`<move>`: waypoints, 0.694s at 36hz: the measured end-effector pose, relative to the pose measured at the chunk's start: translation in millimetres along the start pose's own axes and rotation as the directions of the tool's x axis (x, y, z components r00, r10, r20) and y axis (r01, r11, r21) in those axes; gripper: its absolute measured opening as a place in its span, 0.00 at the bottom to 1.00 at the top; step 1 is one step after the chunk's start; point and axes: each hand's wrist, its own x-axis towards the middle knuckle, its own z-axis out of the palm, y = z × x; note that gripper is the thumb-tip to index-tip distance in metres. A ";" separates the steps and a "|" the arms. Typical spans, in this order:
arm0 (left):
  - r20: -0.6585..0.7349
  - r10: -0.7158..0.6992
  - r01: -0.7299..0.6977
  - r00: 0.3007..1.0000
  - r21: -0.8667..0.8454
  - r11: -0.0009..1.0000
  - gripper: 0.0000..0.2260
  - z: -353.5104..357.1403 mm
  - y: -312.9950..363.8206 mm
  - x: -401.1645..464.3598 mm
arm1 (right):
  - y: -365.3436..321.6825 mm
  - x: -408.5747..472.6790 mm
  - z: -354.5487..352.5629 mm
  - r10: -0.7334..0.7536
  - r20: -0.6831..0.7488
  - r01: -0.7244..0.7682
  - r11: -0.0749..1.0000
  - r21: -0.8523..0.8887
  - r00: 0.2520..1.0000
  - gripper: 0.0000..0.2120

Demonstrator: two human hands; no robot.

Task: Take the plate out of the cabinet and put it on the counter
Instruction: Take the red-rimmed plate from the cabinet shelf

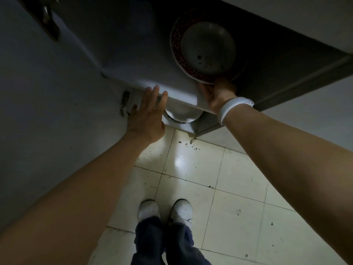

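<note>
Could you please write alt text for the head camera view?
The right hand grips the near rim of a red-rimmed plate on a dim cabinet shelf. The left hand rests open against the shelf edge, above a white bowl.

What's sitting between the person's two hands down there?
In the head view, between the left hand and the right hand lies the cabinet shelf's front edge, with a white bowl tucked below it.
</note>
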 end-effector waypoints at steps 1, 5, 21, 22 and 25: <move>0.022 -0.002 0.002 1.000 0.001 1.000 0.36 -3.5 0.0 0.4 | 0.8 -0.8 1.2 0.005 -0.001 -0.005 1.000 0.000 1.000 0.07; 0.048 -0.065 0.067 0.997 -0.056 0.996 0.29 -13.7 4.4 -6.9 | 9.2 -11.2 -2.7 0.040 -0.016 -0.042 0.996 -0.077 0.999 0.09; 0.086 -0.503 0.470 0.860 -0.517 0.715 0.19 -50.7 45.0 -189.0 | 36.2 -191.9 -98.0 0.179 -0.101 -0.204 0.914 -0.351 0.979 0.09; 0.094 -0.493 0.466 0.865 -0.511 0.722 0.19 -57.0 49.1 -198.3 | 34.7 -205.6 -107.0 0.175 -0.119 -0.208 0.899 -0.386 0.977 0.09; 0.091 -0.422 0.404 0.902 -0.525 0.749 0.18 -79.7 65.0 -221.6 | 25.1 -246.0 -132.5 0.152 -0.148 -0.204 0.868 -0.453 0.977 0.07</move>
